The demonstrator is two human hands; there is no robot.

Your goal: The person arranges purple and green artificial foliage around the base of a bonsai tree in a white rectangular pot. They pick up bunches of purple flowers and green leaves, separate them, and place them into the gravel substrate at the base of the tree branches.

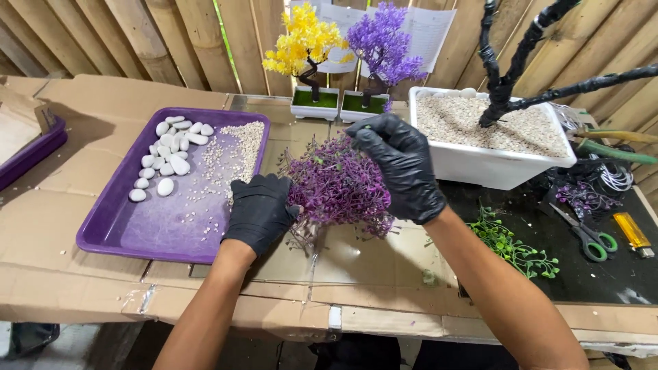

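Note:
Both my hands wear black gloves and hold a bushy bunch of purple artificial foliage (337, 183) above the cardboard-covered table. My left hand (259, 211) grips the bunch from its lower left side. My right hand (401, 164) is closed over its upper right part. To the right stands a white rectangular planter (500, 164) filled with fine gravel, and a bare black tree trunk (510, 75) with branches rises from it.
A purple tray (116, 233) on the left carries white pebbles (168, 157) and small gravel. Two small potted trees, yellow (303, 48) and purple (384, 44), stand at the back. Green sprigs (514, 247), green-handled scissors (586, 236) and a yellow lighter (632, 233) lie on the right.

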